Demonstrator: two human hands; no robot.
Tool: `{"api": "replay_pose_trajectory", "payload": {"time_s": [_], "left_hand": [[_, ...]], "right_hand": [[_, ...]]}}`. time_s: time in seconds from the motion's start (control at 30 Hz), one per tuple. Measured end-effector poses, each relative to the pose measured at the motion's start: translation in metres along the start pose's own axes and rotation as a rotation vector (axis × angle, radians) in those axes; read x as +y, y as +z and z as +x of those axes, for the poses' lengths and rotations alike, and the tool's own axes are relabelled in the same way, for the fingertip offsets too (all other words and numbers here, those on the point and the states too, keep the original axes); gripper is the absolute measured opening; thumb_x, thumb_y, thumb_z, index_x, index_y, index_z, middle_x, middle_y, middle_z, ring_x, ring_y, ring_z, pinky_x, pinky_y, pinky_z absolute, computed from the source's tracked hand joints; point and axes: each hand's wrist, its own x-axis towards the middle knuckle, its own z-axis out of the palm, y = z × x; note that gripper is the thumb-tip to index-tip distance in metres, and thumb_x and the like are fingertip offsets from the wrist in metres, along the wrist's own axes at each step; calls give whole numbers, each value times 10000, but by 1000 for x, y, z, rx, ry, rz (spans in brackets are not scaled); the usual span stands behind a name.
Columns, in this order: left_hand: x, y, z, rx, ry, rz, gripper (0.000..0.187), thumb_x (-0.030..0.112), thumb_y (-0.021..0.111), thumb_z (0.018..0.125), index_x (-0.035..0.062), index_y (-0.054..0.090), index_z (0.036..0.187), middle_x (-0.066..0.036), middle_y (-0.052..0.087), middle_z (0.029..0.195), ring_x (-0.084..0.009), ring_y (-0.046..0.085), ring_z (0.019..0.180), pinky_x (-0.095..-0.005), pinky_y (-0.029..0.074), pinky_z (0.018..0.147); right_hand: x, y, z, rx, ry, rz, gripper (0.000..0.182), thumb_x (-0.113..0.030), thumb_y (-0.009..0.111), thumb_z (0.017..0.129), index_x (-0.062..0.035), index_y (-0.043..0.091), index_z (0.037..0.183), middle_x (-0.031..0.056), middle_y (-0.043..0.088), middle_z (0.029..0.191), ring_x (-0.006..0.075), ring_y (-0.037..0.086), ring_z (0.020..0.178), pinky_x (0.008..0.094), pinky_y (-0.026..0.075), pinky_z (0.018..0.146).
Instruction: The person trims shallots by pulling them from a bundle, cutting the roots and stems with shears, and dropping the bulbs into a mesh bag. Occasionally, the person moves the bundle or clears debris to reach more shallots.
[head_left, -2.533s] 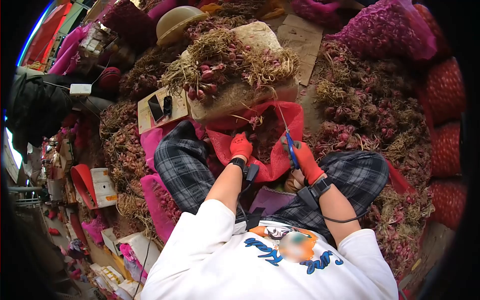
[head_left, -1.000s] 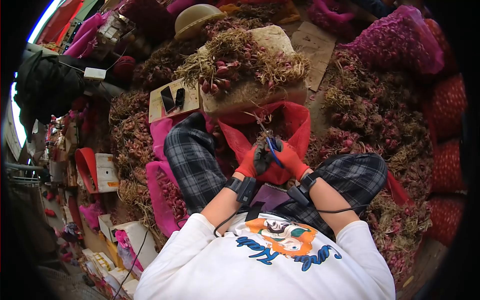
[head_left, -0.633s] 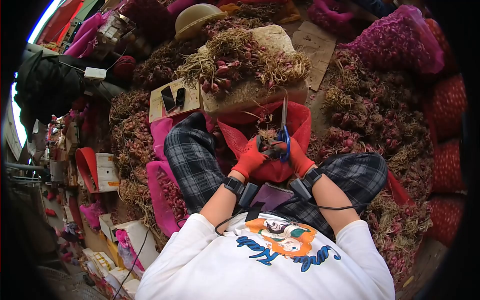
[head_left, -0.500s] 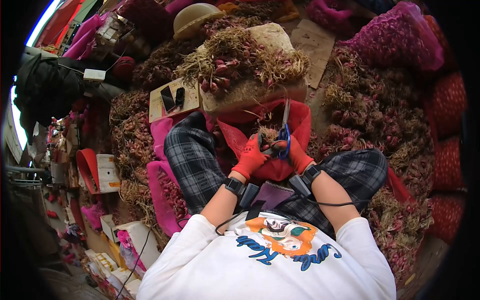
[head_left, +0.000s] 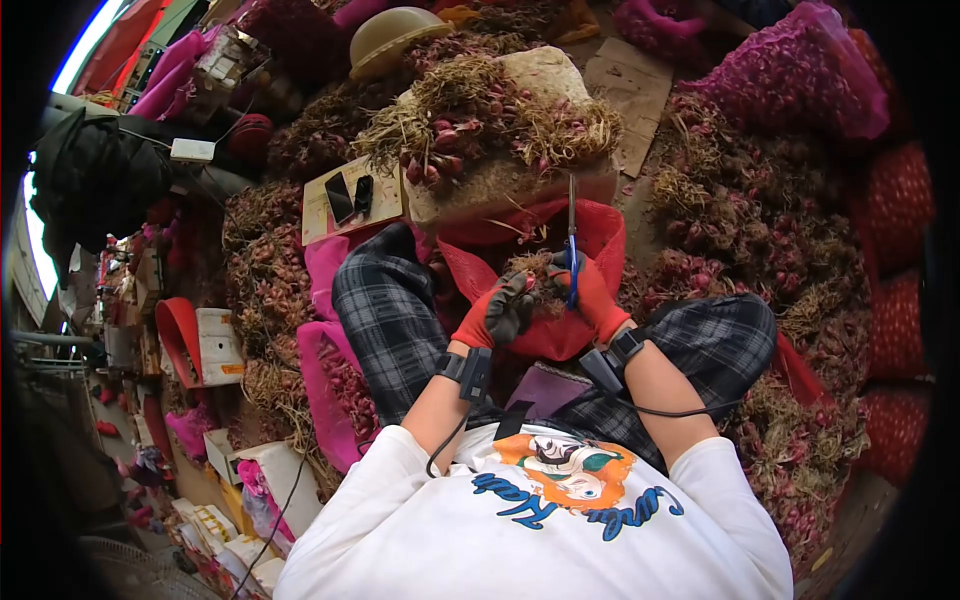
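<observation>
My left hand (head_left: 503, 312), in a red work glove with a grey palm, is turned partly palm up with its fingers curled around a small bunch of shallots (head_left: 530, 281). A reddish bulb shows at the fingertips; the rest of the bunch is mostly hidden. Beside it, my right hand (head_left: 594, 298), gloved the same way, grips blue-handled scissors (head_left: 572, 255). Their long blades point away from me and look closed together. Both hands are over a red mesh bag (head_left: 600, 225) spread open between my knees, with dry trimmings around them.
Ahead, dried shallot bunches (head_left: 450, 125) lie on a stone block (head_left: 470, 195). A board (head_left: 318, 215) with a phone (head_left: 339, 199) is at its left. More shallot heaps (head_left: 735, 235) cover the ground at right, near full mesh sacks (head_left: 895, 210). A pink bag (head_left: 322, 400) lies by my left leg.
My left hand has drawn slightly back and rolled, so its grey palm now shows. The scissors have turned more upright in my right hand, which stays nearly in place.
</observation>
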Motion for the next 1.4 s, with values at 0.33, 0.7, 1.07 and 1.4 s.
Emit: {"api": "replay_pose_trajectory", "payload": {"time_s": [0.33,0.7,1.07,1.4], "left_hand": [[23,-7,8,19,377,18,303,78,574,884,124,516,1178,27,585,977,-139,584,878,-257,510,787],[11,-27,9,-121,277,207,328,119,579,873,119,496,1190,47,572,990,-96,551,908,-245,472,820],[3,-9,5,20,282,298,235,136,581,892,117,513,1115,24,548,930,-96,554,779,-219,470,703],[3,-15,7,-12,292,230,222,135,600,875,113,522,1082,19,559,949,-97,554,821,-223,470,712]], "right_hand": [[-49,-6,-74,91,-261,-1235,425,-472,660,746,-71,621,883,136,633,811,317,617,786,388,474,683],[-48,8,-67,63,-188,-1326,411,-446,634,746,-64,602,895,155,625,815,337,610,772,409,480,675],[-34,-1,-62,-66,-64,-1443,464,-474,601,763,-57,573,965,160,637,868,313,627,830,400,490,715],[-22,-2,-49,-89,35,-1328,401,-433,604,765,-44,634,855,179,644,865,343,617,835,420,479,737]]}}
